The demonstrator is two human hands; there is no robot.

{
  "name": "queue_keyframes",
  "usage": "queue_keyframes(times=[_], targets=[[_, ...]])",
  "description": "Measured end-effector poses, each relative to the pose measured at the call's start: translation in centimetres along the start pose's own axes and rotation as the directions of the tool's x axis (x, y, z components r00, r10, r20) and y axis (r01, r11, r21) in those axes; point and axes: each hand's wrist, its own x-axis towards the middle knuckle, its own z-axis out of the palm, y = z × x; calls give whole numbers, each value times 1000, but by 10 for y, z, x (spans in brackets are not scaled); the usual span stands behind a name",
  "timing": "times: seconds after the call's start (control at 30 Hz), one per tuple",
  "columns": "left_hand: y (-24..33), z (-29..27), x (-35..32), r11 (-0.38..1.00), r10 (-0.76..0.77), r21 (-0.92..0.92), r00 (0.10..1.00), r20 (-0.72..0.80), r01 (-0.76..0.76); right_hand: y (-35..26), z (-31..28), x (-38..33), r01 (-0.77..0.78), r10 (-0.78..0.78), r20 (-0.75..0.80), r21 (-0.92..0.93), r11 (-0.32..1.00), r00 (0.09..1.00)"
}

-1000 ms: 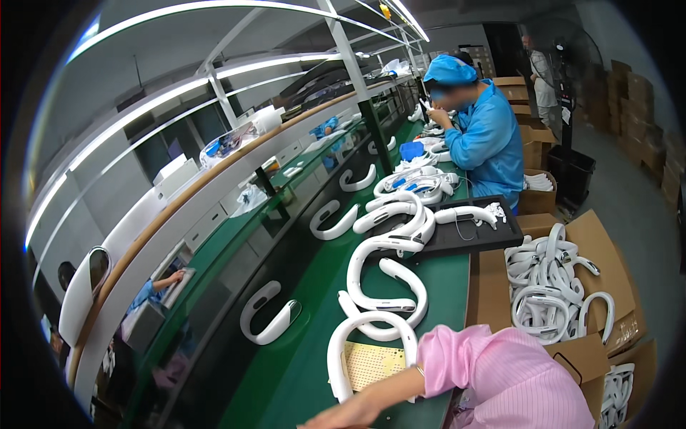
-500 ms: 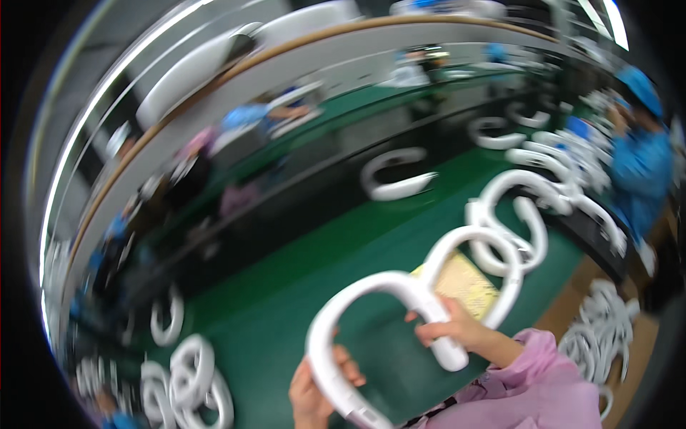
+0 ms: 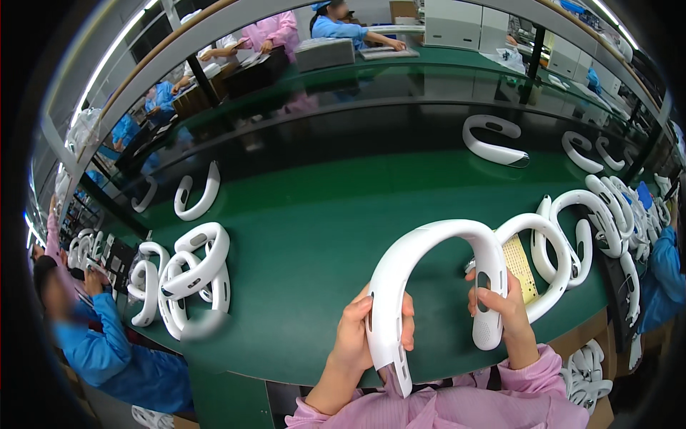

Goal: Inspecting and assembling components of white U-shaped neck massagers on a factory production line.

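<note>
A white, U-shaped neck fan is held up over the near edge of the green table, its curve away from me and its two ends toward me. My left hand is closed around its left arm, thumb outside and fingertips showing on the inner side. My right hand grips the right arm near its rounded end, with the thumb by the dark oval opening. Just behind the right hand, another white neck fan overlaps a yellow perforated sheet on the table.
More neck fans lie in a pile at the left and in a heap at the right. Several ride on the dark conveyor belt beyond. A co-worker in blue sits at the left. A cardboard box stands low at right.
My view has swung left and levelled, bringing in the left pile and co-worker. Both hands still hold the neck fan, which now looks more upright.
</note>
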Motion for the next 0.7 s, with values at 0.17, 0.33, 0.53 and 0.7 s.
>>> queue_keyframes(times=[0.17, 0.33, 0.53, 0.7], targets=[[1, -1, 2, 998, 14, 58, 1000, -1, -14, -6, 2, 4, 28, -28, 5, -49, 998, 1000], [6, -4, 5, 998, -8, 61, 999, 49, 5, -9, 4, 6, 4, -4, 7, -63, 998, 1000], [-1, 5, 6, 999, 50, -13, 999, -10, -50, -8, -3, 10, -38, 43, 44, -92, 995, 998], [1, 12, 9, 994, 99, 52, 994, -37, -97, -3, 4, 12, -120, 114, 62, 96, 988, 991]])
